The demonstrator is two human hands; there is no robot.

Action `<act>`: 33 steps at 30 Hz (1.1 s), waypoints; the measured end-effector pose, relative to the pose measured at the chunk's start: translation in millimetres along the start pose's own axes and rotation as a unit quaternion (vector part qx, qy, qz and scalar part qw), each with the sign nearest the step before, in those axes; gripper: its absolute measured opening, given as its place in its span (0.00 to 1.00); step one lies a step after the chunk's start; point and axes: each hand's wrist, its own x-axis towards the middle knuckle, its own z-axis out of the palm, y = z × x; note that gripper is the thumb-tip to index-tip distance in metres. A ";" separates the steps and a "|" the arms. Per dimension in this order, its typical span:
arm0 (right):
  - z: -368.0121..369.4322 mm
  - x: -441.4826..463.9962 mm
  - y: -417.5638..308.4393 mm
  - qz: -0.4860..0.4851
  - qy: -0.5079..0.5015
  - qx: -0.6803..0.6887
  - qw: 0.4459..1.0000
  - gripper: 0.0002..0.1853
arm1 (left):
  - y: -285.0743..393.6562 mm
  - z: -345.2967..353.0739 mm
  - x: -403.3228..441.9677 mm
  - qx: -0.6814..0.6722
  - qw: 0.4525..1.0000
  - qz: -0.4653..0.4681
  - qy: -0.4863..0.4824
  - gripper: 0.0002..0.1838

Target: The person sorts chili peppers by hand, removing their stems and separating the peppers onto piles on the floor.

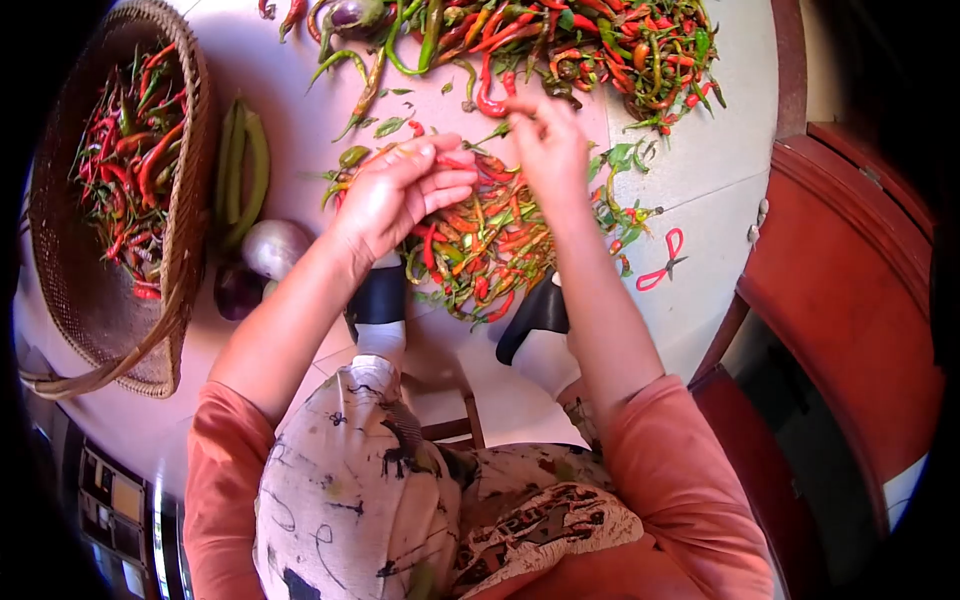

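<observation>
My left hand (405, 190) is turned partly palm up over the near pile of chili peppers (490, 245), with its fingers curled. A red chili pepper (458, 158) shows between the thumb and fingers. To its right, my right hand (548, 150) has thumb and forefinger pinched together. A green stem (497, 132) and a curved red chili (489, 100) lie right by those fingertips; whether the pinch holds either one, I cannot make out. Red, orange and green chilies with loose leaves make up the near pile, between my feet.
A larger chili heap (640, 60) spreads at the back. On the left stands a woven basket (190, 200) of red chilies, beside long green vegetables (240, 170) and eggplants (276, 248). Red-handled scissors (660, 262) lie at right, near red wooden furniture (850, 270).
</observation>
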 end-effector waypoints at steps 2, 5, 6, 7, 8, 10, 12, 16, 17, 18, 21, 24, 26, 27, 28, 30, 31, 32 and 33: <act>9.5 18.2 19.2 -0.093 -0.001 -0.080 0.992 0.11 | 9.3 4.8 -8.1 -0.072 0.997 -0.003 -0.039 0.20; 16.4 20.7 23.0 -0.134 -0.032 -0.158 0.978 0.11 | 20.1 3.9 -16.4 -0.119 0.990 -0.018 -0.073 0.20; 16.4 20.4 23.4 -0.121 -0.037 -0.150 0.981 0.11 | 22.4 4.2 -17.6 -0.152 0.983 -0.029 -0.097 0.20; 15.7 19.6 24.8 -0.108 -0.043 -0.143 0.983 0.11 | 23.4 3.7 -17.6 -0.166 0.981 -0.032 -0.100 0.21; 14.2 17.2 26.9 -0.106 -0.044 -0.142 0.983 0.11 | 22.5 2.1 -17.4 -0.167 0.980 -0.033 -0.099 0.21; 7.2 11.4 18.5 -0.013 -0.074 -0.006 0.997 0.10 | 19.5 -0.8 -16.9 -0.099 0.992 -0.003 -0.075 0.20; -4.6 -0.8 6.6 -0.028 -0.067 -0.024 0.997 0.10 | 16.7 -4.8 -15.2 -0.061 0.996 0.004 -0.067 0.18; -10.2 -32.6 -32.0 0.115 -0.134 0.236 0.956 0.11 | 11.2 -8.7 -9.4 0.016 0.998 0.016 -0.051 0.14; -9.0 -37.9 -39.0 0.074 -0.168 0.233 0.955 0.10 | 10.5 -1.7 -10.6 -0.006 0.999 0.022 -0.027 0.15; -8.4 -40.4 -43.4 0.033 -0.202 0.231 0.951 0.10 | 9.7 3.0 -10.5 -0.027 0.999 0.027 -0.004 0.15; 4.4 -15.2 -3.1 0.057 -0.099 0.152 0.982 0.10 | 12.0 -9.6 -8.1 -0.049 0.998 -0.002 -0.050 0.18; 13.6 9.9 14.0 0.043 0.012 -0.008 0.999 0.13 | 11.0 -12.5 -8.9 0.010 1.000 0.009 -0.029 0.15; 20.7 21.0 17.7 0.030 0.013 -0.070 0.997 0.14 | 12.8 -14.5 -7.8 0.061 0.998 0.029 -0.014 0.13; 24.1 21.7 19.2 0.041 0.002 -0.116 0.992 0.14 | 14.1 -10.8 -10.2 0.074 0.997 0.017 0.002 0.11; 26.4 21.6 20.7 0.052 -0.008 -0.162 0.985 0.14 | 14.9 -6.6 -12.0 0.088 0.996 0.006 0.017 0.09; 22.5 19.1 19.6 0.041 -0.004 -0.168 0.985 0.13 | 14.2 -0.9 -10.9 0.095 0.994 0.008 0.061 0.08; 18.0 15.8 16.9 0.050 -0.010 -0.096 0.994 0.13 | 13.6 -2.5 -10.5 0.130 0.989 -0.001 0.067 0.08; 14.9 10.7 13.9 0.059 -0.017 -0.023 0.998 0.12 | 11.9 -3.8 -11.5 0.165 0.984 -0.011 0.073 0.09; 13.1 4.6 9.0 0.057 -0.024 0.032 0.998 0.10 | 12.4 1.9 -13.5 0.163 0.983 0.005 0.080 0.06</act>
